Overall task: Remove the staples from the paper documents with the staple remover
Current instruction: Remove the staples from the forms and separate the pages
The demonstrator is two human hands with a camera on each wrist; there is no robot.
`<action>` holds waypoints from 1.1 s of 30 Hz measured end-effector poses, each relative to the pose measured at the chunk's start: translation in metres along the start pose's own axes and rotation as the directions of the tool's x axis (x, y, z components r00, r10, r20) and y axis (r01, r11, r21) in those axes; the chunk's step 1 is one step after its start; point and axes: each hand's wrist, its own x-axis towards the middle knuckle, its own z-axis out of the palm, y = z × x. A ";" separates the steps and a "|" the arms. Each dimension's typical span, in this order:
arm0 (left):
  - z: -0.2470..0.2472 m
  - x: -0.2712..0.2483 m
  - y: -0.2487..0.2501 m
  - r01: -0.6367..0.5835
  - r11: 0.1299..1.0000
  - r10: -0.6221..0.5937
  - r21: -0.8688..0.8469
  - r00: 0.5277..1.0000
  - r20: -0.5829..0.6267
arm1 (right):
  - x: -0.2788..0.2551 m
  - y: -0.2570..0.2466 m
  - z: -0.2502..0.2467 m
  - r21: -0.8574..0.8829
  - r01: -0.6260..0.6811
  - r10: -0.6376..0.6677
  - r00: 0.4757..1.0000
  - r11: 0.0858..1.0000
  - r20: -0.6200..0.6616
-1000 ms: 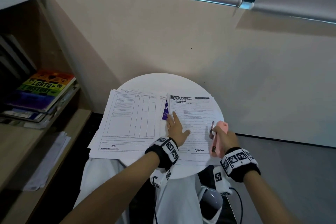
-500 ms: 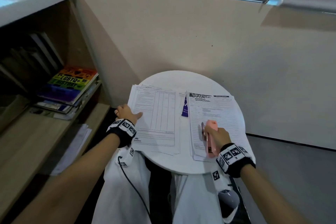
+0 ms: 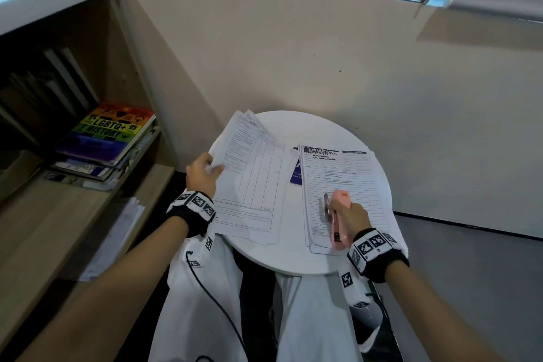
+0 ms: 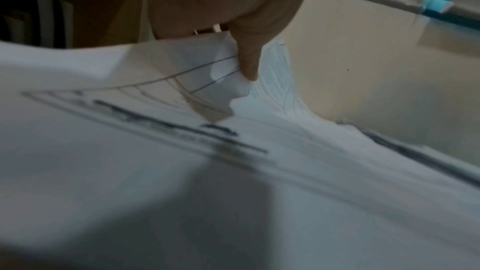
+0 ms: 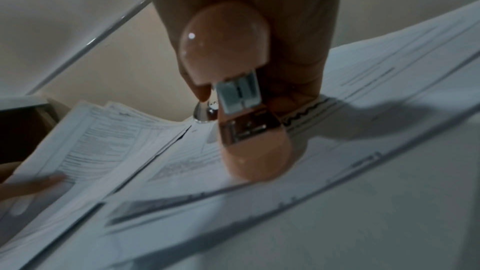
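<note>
Two white printed paper stacks lay mid-frame: the left stack had its far corner curled upward; the right stack lay flat under a pink staple remover.

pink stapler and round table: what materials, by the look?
Stapler: glossy pink shell, likely plastic, judging by the sharp highlight on its rounded end; the inner channel looks like bright metal. Table: smooth, matte white top, probably laminate or painted; the core is not visible.

Left hand pinching sheets, right hand curled, seemingly tight, round pink tool
</note>
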 end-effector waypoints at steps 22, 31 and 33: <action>0.020 -0.080 0.026 0.090 0.990 -0.121 0.107 0.934 0.337 | -0.011 -0.063 0.002 0.238 0.120 -0.168 0.967 0.964 0.192; 0.008 -0.070 0.045 0.082 0.925 -0.284 0.370 0.797 0.534 | -0.002 -0.074 0.121 -0.229 0.214 -0.108 0.910 0.950 0.399; -0.002 -0.062 0.047 -0.007 0.872 -0.332 0.489 0.725 0.603 | 0.003 -0.071 0.133 -0.313 0.262 -0.130 0.914 0.913 0.384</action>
